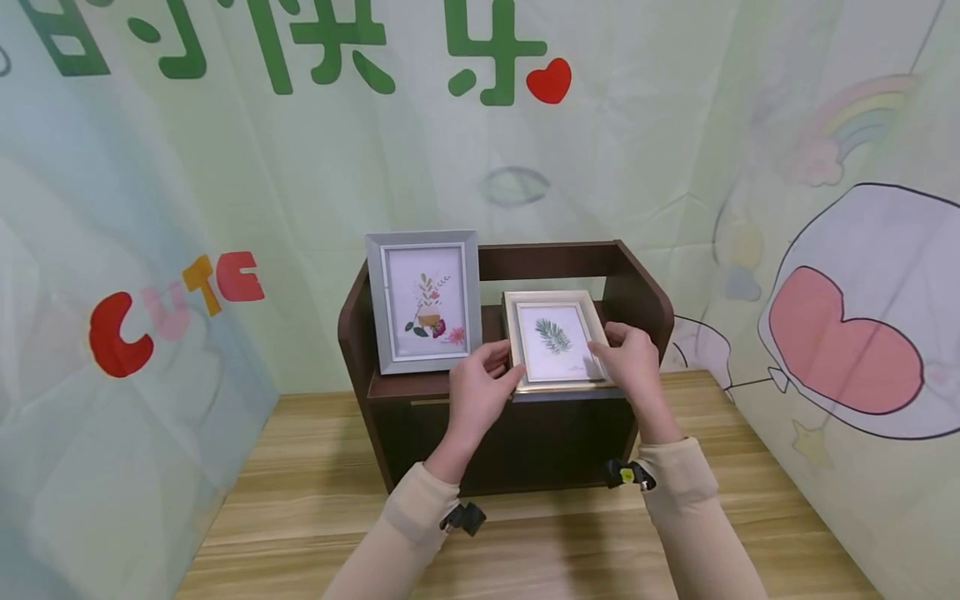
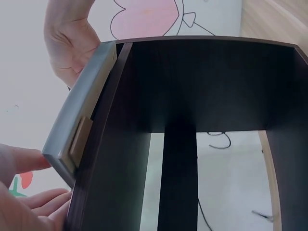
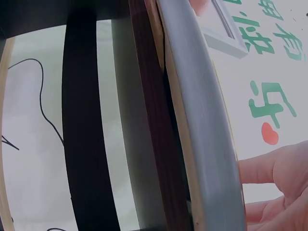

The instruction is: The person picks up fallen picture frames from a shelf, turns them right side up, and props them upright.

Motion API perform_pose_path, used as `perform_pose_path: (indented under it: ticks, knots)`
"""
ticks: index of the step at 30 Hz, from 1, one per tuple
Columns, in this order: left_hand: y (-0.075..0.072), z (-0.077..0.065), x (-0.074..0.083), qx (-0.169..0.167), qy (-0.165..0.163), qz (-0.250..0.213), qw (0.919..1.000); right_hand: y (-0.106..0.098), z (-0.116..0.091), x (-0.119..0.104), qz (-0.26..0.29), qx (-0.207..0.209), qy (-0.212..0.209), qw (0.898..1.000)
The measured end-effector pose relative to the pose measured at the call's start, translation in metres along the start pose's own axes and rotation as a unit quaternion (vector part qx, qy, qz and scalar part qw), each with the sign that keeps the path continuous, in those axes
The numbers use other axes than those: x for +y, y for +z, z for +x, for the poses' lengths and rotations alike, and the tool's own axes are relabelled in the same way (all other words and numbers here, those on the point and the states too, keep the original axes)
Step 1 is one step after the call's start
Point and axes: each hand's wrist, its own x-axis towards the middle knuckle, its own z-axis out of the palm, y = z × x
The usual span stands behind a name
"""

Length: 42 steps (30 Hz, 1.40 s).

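Observation:
A gold-rimmed picture frame [image 1: 553,386] with a green leaf print lies tilted back on the dark brown shelf unit [image 1: 498,446]. A blue-grey edge [image 2: 79,103] shows beneath the gold rim; it looks like a second frame underneath. My left hand [image 1: 480,392] holds the left side, its thumb at the near corner and the other fingers lower down. On the opposite side my right hand [image 1: 632,362] grips the edge, thumb near the front and fingers partly hidden behind. To the left, a grey picture frame [image 1: 471,308] with a flower print stands leaning back on the same shelf.
The unit has raised side panels [image 1: 637,292] and a back rail [image 1: 551,260]; its lower compartment [image 2: 192,86] is dark. It stands on a wood-grain table [image 1: 315,500]. A printed cloth backdrop [image 1: 637,150] encloses the back and sides.

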Motion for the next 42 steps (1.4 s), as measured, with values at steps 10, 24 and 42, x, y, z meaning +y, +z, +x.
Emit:
perform_pose_path:
  ticks: [10,24,42]
  knots:
    - [0.001,0.001,-0.002,0.031,-0.014,-0.073,0.9968,0.002,0.002,-0.004,0.010,0.029,-0.019,0.999]
    - [0.001,0.003,0.003,0.058,-0.013,-0.100,0.9932,-0.001,0.007,-0.009,0.082,0.066,-0.030,0.994]
    - [-0.005,0.016,0.011,0.049,-0.019,-0.104,0.9932,0.000,0.010,-0.010,0.136,0.072,-0.033,0.987]
